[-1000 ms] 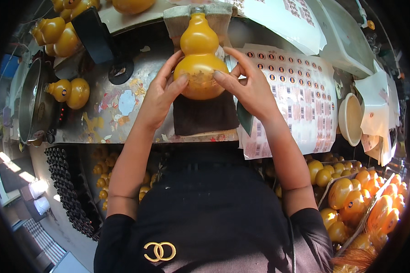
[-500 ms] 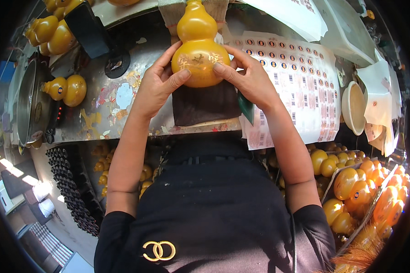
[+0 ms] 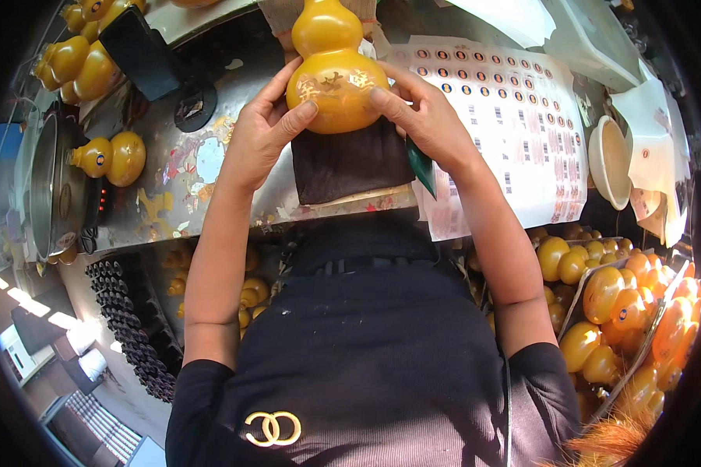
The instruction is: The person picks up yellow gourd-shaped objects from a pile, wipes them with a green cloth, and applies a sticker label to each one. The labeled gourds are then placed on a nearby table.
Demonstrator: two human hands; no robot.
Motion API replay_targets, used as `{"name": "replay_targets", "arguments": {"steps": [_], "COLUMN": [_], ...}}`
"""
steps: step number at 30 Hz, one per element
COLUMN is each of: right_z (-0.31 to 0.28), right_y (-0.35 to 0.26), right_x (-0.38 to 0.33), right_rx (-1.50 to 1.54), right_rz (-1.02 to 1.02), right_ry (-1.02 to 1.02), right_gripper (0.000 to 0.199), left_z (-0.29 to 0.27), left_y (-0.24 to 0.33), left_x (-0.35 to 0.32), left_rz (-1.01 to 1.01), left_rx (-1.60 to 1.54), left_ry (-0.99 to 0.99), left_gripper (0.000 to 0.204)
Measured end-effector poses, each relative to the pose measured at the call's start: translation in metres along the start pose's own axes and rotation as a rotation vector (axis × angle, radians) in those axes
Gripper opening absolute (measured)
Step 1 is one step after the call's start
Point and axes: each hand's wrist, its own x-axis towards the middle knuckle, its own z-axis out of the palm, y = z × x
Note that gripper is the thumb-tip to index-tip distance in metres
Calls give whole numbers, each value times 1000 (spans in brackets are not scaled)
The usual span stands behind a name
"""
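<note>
A glossy yellow-orange gourd point(image 3: 335, 70) with gold markings on its lower bulb is held above a dark brown cloth point(image 3: 349, 162) on a worn metal worktop point(image 3: 210, 194). My left hand point(image 3: 263, 128) grips its left side, thumb across the front. My right hand point(image 3: 420, 117) grips its right side, fingers pressing the front. A green pointed object point(image 3: 420, 166) shows just below my right hand.
More gourds lie at the far left point(image 3: 109, 156) and upper left point(image 3: 82, 62). A sheet of round stickers point(image 3: 514, 132) covers the right of the worktop, beside a white bowl point(image 3: 609, 162). Trays of gourds point(image 3: 623, 303) stand at lower right; a metal pot point(image 3: 43, 194) at left.
Both hands have carried the gourd farther away from me, toward the top of the view, and its marked face now shows more plainly.
</note>
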Motion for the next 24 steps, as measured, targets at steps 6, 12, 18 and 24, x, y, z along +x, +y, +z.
{"name": "replay_targets", "arguments": {"steps": [6, 12, 18, 24], "right_z": [1, 4, 3, 2], "right_y": [1, 2, 0, -1], "right_x": [0, -3, -4, -4], "right_rx": [17, 9, -18, -14], "right_rz": [4, -22, -23, 19], "right_ry": [-3, 32, 22, 1], "right_gripper": [72, 76, 79, 81], "left_z": [-2, -3, -4, -5], "left_y": [-4, -4, -5, -5], "left_x": [1, 1, 1, 0], "left_rz": [36, 37, 32, 24], "left_rx": [-12, 32, 27, -2], "left_ry": [-1, -11, -17, -35], "left_gripper": [76, 78, 77, 75]}}
